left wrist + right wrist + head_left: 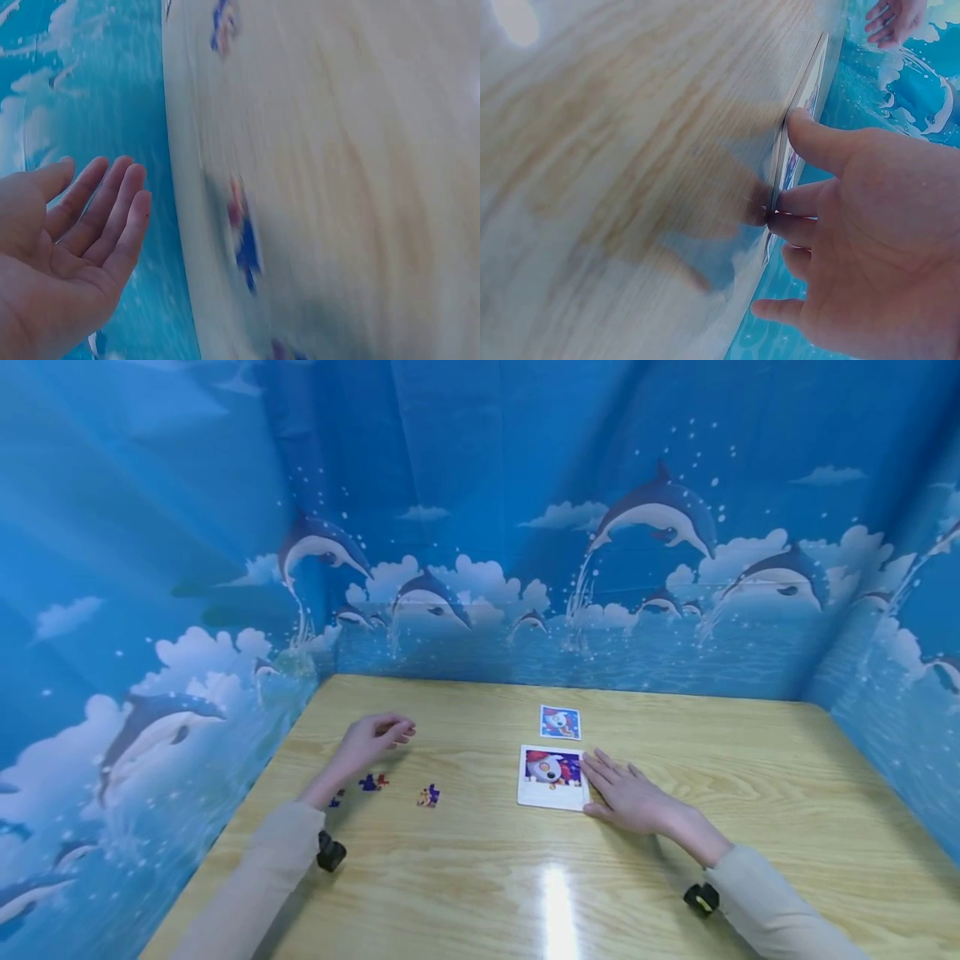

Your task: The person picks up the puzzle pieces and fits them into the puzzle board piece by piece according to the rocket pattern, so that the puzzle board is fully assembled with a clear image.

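Observation:
My left hand (375, 737) hovers over the table's left side, fingers loosely bent and nothing in them; the left wrist view shows its palm bare. Below it lie jigsaw pieces: a blue-and-red one (244, 240), a dark blue one (337, 798) partly behind the forearm, and an orange-and-purple one (429, 796) further right. With fingers extended, my right hand (626, 793) rests at the right edge of a white puzzle tray (551, 797), thumb and fingertips touching its border. Inside the tray, a partly assembled jigsaw (551, 766) shows a white cartoon figure with a red hat.
A small picture card (560, 723) with a similar figure lies just behind the tray. The wooden table (465, 877) meets a blue dolphin-print curtain (480, 527) at the back and both sides. A light reflection shines on the tabletop in front.

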`<state>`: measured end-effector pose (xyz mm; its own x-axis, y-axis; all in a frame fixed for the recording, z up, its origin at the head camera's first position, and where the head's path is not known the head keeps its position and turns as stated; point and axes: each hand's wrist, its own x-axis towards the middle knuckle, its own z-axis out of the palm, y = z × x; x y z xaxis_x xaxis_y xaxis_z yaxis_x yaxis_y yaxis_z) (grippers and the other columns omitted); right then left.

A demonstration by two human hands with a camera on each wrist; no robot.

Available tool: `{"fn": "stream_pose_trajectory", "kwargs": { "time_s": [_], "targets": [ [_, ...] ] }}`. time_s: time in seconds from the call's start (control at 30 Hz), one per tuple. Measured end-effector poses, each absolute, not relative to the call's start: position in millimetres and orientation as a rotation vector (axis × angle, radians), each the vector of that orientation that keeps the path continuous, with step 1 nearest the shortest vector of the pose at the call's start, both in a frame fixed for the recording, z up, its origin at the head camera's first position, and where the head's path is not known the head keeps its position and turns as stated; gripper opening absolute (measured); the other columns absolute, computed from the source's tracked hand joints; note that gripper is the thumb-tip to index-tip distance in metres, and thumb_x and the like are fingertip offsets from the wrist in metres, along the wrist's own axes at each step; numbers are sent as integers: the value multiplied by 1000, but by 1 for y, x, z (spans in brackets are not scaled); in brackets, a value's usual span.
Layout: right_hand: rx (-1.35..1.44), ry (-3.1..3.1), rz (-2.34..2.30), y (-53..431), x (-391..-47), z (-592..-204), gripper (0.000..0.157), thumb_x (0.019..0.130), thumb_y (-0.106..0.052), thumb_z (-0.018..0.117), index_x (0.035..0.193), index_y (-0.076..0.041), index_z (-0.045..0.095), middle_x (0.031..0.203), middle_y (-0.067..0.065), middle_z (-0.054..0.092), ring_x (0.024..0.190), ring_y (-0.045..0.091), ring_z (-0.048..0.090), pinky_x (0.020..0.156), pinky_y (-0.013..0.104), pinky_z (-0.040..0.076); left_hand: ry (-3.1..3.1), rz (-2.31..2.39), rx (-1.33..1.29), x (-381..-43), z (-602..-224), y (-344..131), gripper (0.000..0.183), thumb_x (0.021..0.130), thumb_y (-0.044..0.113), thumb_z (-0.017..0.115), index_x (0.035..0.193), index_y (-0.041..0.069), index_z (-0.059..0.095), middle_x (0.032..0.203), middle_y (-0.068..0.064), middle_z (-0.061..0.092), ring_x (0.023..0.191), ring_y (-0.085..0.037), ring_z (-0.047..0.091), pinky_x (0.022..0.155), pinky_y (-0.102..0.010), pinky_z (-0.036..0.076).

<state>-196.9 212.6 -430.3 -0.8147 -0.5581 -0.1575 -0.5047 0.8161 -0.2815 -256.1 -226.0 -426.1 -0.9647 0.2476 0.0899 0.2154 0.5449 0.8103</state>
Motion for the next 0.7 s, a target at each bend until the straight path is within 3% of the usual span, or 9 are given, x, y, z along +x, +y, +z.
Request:
{"fn": "stream_pose_trajectory", "kwargs": {
  "time_s": [0.27, 0.43, 0.7],
  "targets": [
    [-838, 2778, -328, 214, -199, -435, 71, 104, -38, 54, 154, 7, 29, 162, 28, 21, 150, 49, 16, 114, 74, 15, 2841, 1209, 377, -233, -433, -276, 36, 105, 28, 57, 127, 2, 66, 119, -15, 70, 106, -30, 67, 92, -47, 56],
    [-821, 2775, -320, 215, -199, -436, 73, 104, -40, 53, 155, 5, 28, 163, 26, 21, 151, 47, 14, 115, 72, 15, 2854, 1142, 367, -221, -438, -302, 32, 103, 23, 62, 126, 1, 67, 118, -16, 70, 102, -28, 67, 86, -39, 58],
    [-842, 2770, -331, 214, -198, -432, 72, 104, -39, 53, 154, 7, 29, 162, 29, 22, 150, 49, 15, 114, 74, 15, 2828, 1099, 397, -208, -444, -322, 27, 93, 14, 74, 114, -2, 71, 100, -10, 74, 90, -21, 69, 79, -29, 58]
  ]
}}
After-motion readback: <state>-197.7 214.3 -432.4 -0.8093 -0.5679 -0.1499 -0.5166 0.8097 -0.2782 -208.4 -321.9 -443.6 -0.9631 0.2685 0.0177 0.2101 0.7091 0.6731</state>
